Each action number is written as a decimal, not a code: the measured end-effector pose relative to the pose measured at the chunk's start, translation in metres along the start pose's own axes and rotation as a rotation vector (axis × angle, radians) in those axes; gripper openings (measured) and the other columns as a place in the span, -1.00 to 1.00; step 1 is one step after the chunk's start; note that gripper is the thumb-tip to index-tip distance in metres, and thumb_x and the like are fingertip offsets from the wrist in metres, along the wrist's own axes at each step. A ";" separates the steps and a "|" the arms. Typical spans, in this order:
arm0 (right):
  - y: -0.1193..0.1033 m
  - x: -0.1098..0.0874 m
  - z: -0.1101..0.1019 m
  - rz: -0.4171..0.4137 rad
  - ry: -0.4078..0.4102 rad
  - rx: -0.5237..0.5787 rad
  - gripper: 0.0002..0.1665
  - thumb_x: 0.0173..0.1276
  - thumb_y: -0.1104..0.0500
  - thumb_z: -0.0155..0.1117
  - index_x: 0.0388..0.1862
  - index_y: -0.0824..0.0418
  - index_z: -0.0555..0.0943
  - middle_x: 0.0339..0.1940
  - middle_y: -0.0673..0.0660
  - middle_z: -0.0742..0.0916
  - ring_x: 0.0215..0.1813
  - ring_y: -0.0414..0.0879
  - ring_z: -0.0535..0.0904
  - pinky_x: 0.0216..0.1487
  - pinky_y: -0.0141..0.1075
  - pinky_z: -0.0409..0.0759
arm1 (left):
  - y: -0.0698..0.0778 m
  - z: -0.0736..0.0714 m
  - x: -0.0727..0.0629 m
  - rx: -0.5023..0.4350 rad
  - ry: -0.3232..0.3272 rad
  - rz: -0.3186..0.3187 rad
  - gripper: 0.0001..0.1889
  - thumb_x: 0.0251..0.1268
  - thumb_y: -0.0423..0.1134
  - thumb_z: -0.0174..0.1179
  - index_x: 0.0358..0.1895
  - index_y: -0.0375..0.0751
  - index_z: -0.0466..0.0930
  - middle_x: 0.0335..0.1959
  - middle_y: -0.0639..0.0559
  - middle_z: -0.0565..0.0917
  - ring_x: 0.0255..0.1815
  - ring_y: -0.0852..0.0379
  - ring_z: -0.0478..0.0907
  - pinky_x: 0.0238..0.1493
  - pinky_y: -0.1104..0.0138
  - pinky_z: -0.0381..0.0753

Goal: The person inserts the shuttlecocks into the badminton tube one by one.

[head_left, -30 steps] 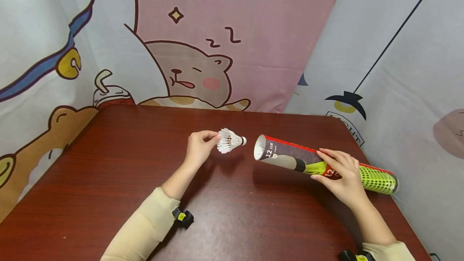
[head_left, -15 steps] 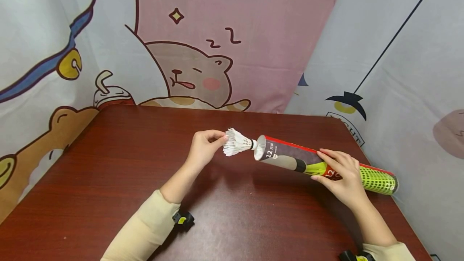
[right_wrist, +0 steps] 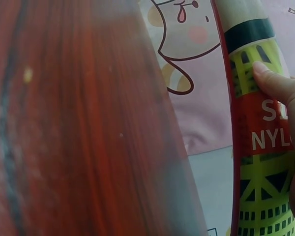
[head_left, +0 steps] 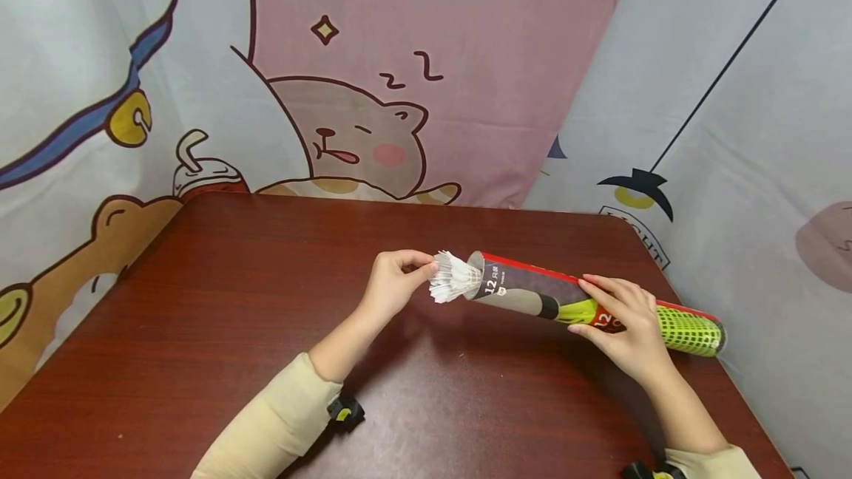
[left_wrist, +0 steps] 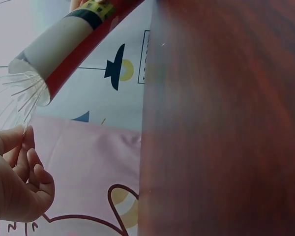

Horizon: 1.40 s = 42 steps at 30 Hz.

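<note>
Between thumb and forefinger my left hand [head_left: 394, 283] pinches the feather edge of a white shuttlecock [head_left: 450, 277]. Its cork end is hidden inside the open mouth of a long shuttlecock tube [head_left: 526, 288], while the feather skirt sticks out. In the left wrist view the feathers [left_wrist: 24, 96] fan out at the tube's rim, and the left hand [left_wrist: 22, 172] grips their tips. My right hand [head_left: 629, 327] holds the tube round its middle, tilted above the table with its mouth to the left. The right wrist view shows the thumb [right_wrist: 273, 81] lying along the printed tube [right_wrist: 258, 123].
A dark reddish-brown table [head_left: 266, 361] lies beneath both hands. Behind it hangs a cartoon-printed curtain [head_left: 499, 80], which continues along the left and right sides. Each wrist wears a small black camera strap [head_left: 346, 414].
My left hand has moved right with the shuttlecock, and the cork end has passed from outside the tube into its mouth. The right hand and tube have barely shifted.
</note>
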State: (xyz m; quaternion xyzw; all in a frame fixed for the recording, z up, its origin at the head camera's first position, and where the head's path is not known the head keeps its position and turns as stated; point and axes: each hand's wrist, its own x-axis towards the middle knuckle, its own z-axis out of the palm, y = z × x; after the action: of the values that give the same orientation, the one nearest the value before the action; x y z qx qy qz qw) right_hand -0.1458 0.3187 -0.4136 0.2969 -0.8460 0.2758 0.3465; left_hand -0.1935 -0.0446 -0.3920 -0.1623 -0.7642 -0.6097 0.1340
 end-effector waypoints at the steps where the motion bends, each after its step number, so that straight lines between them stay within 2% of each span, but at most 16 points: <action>1: 0.000 0.000 0.000 -0.003 -0.001 0.002 -0.16 0.08 -0.40 0.30 0.12 0.20 0.63 0.11 0.17 0.63 0.16 0.01 0.38 0.04 -0.20 0.08 | 0.000 0.001 -0.001 -0.002 -0.001 0.001 -0.93 0.08 -0.40 0.38 -0.36 -0.33 0.74 -0.45 -0.03 0.72 -0.50 0.13 0.54 -0.50 0.43 0.46; 9: -0.002 0.000 0.003 -0.023 -0.009 0.015 -0.18 0.08 -0.37 0.34 0.12 0.20 0.63 0.10 0.17 0.64 0.15 0.01 0.39 0.04 -0.22 0.09 | 0.003 0.007 -0.006 -0.007 -0.022 0.002 -0.94 0.08 -0.40 0.38 -0.37 -0.33 0.74 -0.49 -0.02 0.72 -0.56 0.25 0.49 -0.51 0.43 0.45; 17: -0.006 0.001 0.006 -0.032 -0.021 0.030 -0.18 0.08 -0.36 0.34 0.13 0.20 0.63 0.11 0.17 0.63 0.14 0.05 0.39 0.05 -0.24 0.09 | 0.007 0.008 -0.009 0.037 -0.047 0.042 -0.95 0.08 -0.40 0.38 -0.37 -0.30 0.75 -0.52 0.03 0.70 -0.58 0.17 0.46 -0.55 0.42 0.42; 22: -0.008 0.001 0.006 -0.025 -0.026 0.037 -0.17 0.07 -0.35 0.35 0.14 0.20 0.62 0.12 0.17 0.63 0.14 0.06 0.39 0.06 -0.26 0.08 | 0.006 0.008 -0.009 0.071 -0.035 0.094 -0.95 0.05 -0.41 0.40 -0.39 -0.26 0.76 -0.53 0.08 0.67 -0.54 0.10 0.44 -0.52 0.33 0.43; 26: -0.010 0.001 0.006 -0.018 -0.026 0.033 -0.17 0.08 -0.37 0.33 0.14 0.20 0.62 0.12 0.18 0.63 0.15 0.04 0.38 0.06 -0.26 0.08 | 0.006 0.009 -0.010 0.080 -0.032 0.128 -0.95 0.05 -0.41 0.41 -0.39 -0.23 0.77 -0.50 0.12 0.67 -0.50 0.17 0.42 -0.48 0.25 0.45; 33: -0.013 0.003 0.008 -0.030 -0.016 0.048 -0.16 0.08 -0.38 0.32 0.13 0.21 0.63 0.11 0.19 0.63 0.15 0.03 0.38 0.06 -0.27 0.08 | 0.007 0.010 -0.011 0.061 -0.030 0.185 -0.94 0.03 -0.44 0.41 -0.40 -0.24 0.77 -0.49 0.12 0.69 -0.46 0.17 0.41 -0.45 0.33 0.40; 42: -0.015 0.003 0.012 -0.051 -0.010 0.067 -0.19 0.05 -0.33 0.37 0.11 0.22 0.63 0.10 0.19 0.64 0.13 0.07 0.40 0.04 -0.25 0.09 | 0.007 0.014 -0.013 0.064 -0.037 0.215 -0.91 0.00 -0.46 0.42 -0.40 -0.24 0.78 -0.48 0.15 0.69 -0.33 0.18 0.48 -0.36 0.25 0.46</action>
State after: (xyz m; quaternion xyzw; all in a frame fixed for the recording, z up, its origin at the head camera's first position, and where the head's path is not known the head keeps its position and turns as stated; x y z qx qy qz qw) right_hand -0.1420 0.2996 -0.4143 0.3313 -0.8303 0.2933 0.3390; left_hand -0.1786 -0.0305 -0.3945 -0.2503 -0.7639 -0.5638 0.1895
